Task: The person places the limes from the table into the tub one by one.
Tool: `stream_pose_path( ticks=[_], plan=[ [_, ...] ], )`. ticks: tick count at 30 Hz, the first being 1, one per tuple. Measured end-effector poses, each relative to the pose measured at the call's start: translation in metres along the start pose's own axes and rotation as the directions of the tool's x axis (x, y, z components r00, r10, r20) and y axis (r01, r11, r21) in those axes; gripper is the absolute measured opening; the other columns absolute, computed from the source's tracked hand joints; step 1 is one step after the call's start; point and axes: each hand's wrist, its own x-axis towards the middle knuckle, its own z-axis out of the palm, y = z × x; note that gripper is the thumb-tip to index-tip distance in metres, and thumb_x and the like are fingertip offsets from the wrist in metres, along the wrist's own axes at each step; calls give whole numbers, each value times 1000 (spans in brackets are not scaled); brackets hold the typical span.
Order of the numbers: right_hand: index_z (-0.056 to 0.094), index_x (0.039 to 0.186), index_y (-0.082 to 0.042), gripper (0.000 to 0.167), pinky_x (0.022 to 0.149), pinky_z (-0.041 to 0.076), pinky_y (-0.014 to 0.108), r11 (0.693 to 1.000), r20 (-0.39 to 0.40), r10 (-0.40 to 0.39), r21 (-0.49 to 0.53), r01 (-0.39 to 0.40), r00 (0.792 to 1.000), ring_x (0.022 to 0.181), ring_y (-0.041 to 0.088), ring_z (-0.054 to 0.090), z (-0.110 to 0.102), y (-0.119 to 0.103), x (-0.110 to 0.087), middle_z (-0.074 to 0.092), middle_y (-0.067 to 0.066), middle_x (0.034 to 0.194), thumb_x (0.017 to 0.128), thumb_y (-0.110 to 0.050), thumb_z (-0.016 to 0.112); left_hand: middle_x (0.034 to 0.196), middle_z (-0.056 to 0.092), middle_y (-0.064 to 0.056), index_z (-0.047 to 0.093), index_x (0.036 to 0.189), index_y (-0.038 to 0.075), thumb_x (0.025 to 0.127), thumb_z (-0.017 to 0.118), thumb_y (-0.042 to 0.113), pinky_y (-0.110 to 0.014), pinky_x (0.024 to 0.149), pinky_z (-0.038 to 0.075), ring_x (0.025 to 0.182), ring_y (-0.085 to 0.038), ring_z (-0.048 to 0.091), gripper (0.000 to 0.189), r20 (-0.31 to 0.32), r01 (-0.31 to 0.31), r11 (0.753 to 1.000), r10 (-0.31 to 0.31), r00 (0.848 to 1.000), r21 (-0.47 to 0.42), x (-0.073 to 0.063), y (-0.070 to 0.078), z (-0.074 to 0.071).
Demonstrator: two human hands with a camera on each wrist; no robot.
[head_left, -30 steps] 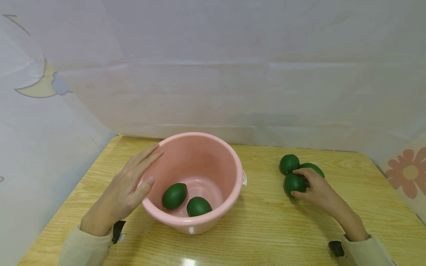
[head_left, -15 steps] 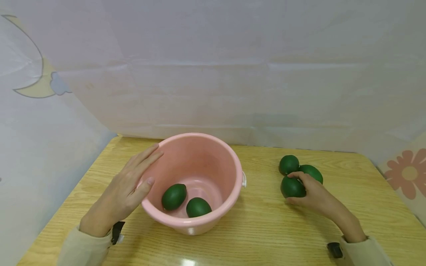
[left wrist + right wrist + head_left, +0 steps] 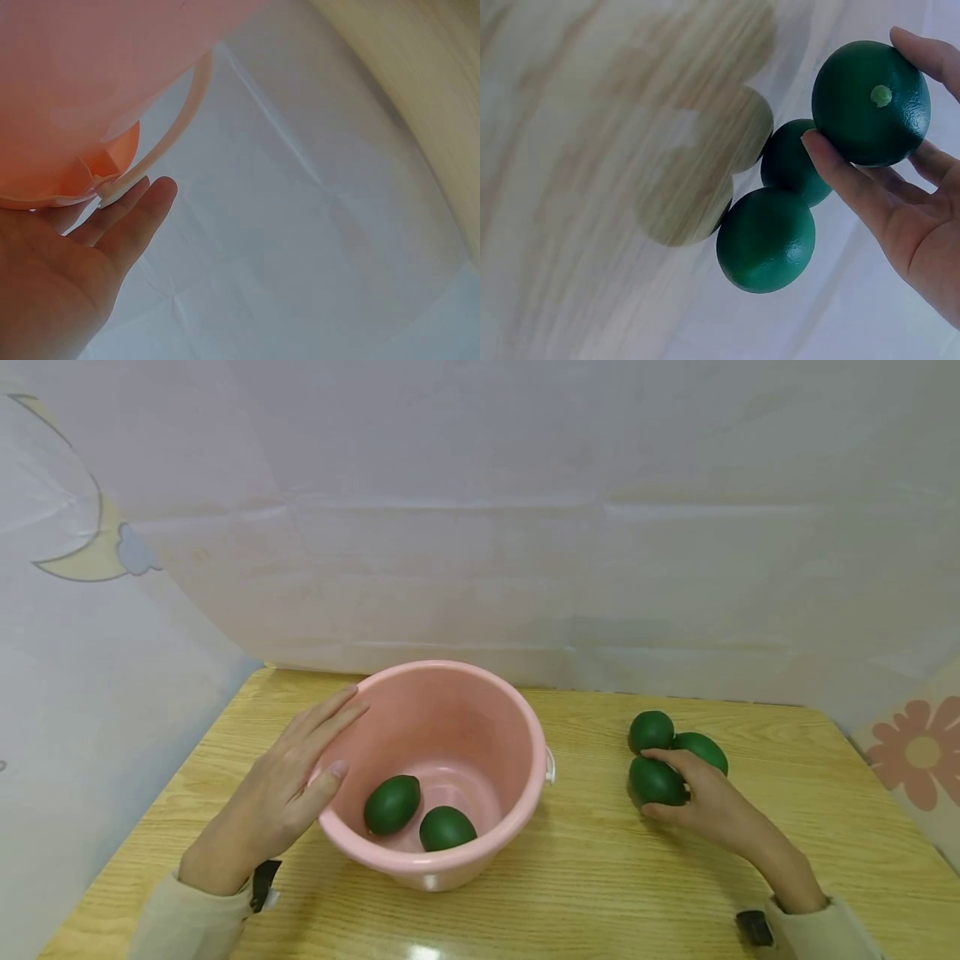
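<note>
Gripped in the right hand (image 3: 723, 802), the glossy held fruit (image 3: 654, 781) could be dropped above the worktop (image 3: 600, 893) should the pinch be loosened; the rear fruit (image 3: 651, 731) and right-hand fruit (image 3: 701, 750), just beside it, could be nudged into rolling. The pink bucket (image 3: 538, 760), touched at its rim by the straight-fingered left hand (image 3: 270, 797), could be tipped if pressed unevenly. Whether the held fruit is lifted cannot be clearly told; the bucket's base is hidden from outside.

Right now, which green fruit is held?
The frontmost green fruit outside the pink bucket: the right hand grips it, while no other is held.
</note>
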Motion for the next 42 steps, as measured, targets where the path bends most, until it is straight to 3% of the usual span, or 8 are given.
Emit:
stream_pose_path(
  ticks=[8,13,21,42],
  plan=[
    [44,144,-1,76,81,56,54,998,10,-19,63,18,1000,115,48,58,-1,-10,-1,46,30,142,83,-26,80,161,33,-6,41,152,17,95,51,13,-57,108,34,148,-25,32,58,34,28,999,-29,999,15,-1,-2,-1],
    [45,144,-6,75,83,56,53,996,-14,-67,55,68,998,115,45,60,0,-16,-2,48,25,141,81,-23,81,160,34,-5,42,152,17,95,52,13,-52,110,34,147,-25,33,58,17,13,1000,-13,1000,13,-1,0,-1],
    [46,144,-7,73,81,57,52,992,-41,-114,58,116,993,114,44,60,-1,-25,-3,48,24,142,81,-18,81,160,34,-6,42,152,16,94,52,12,-55,108,35,146,-26,34,59,28,24,1000,-25,999,16,-1,-2,0],
    [47,144,-13,73,81,58,44,985,-109,-166,23,169,980,112,37,62,-6,-49,-2,52,16,138,81,-17,82,160,35,-7,44,150,14,92,54,10,-57,107,35,145,-28,35,59,34,25,999,-26,999,20,0,-1,-1]
  ],
)
